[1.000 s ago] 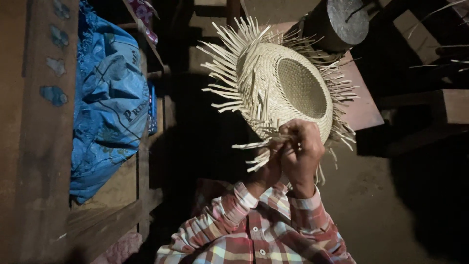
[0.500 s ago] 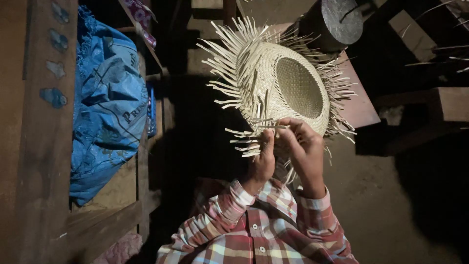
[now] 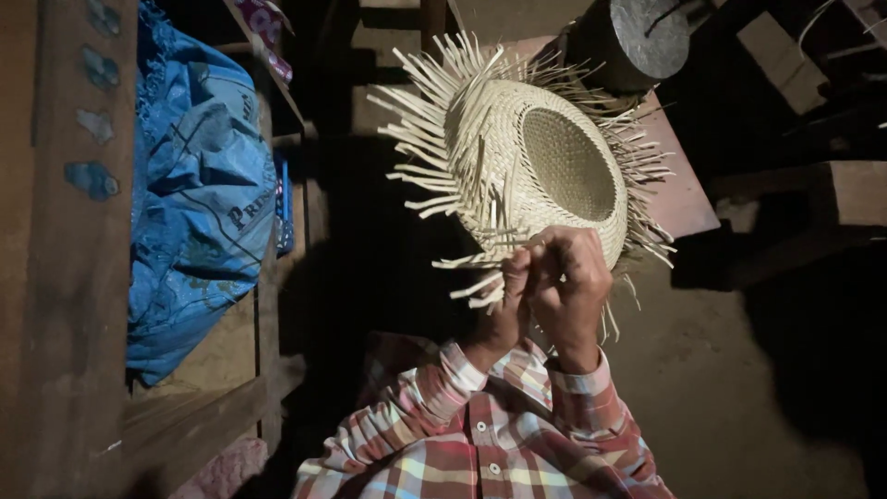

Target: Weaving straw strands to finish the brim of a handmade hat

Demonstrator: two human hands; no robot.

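A pale woven straw hat (image 3: 545, 157), with several loose strands sticking out all round its edge, lies tilted with its hollow facing up and right. Both my hands work at its near edge. My left hand (image 3: 506, 300) pinches loose strands (image 3: 476, 286) at the lower left of the edge. Right beside it, touching, my right hand (image 3: 575, 277) has its fingers closed on strands against the weave. Plaid red and white sleeves (image 3: 517, 388) cover both forearms.
A crumpled blue plastic sack (image 3: 199, 212) lies on a wooden frame (image 3: 268, 305) at the left. A dark round block (image 3: 637, 42) stands behind the hat, on a pinkish board (image 3: 679, 199). Wooden beams (image 3: 832, 189) are at the right, bare earth floor (image 3: 721, 388) below.
The hat has turned a little in my hands. My two hands, bunched together a second ago, have moved slightly along the edge and now pinch different strands.
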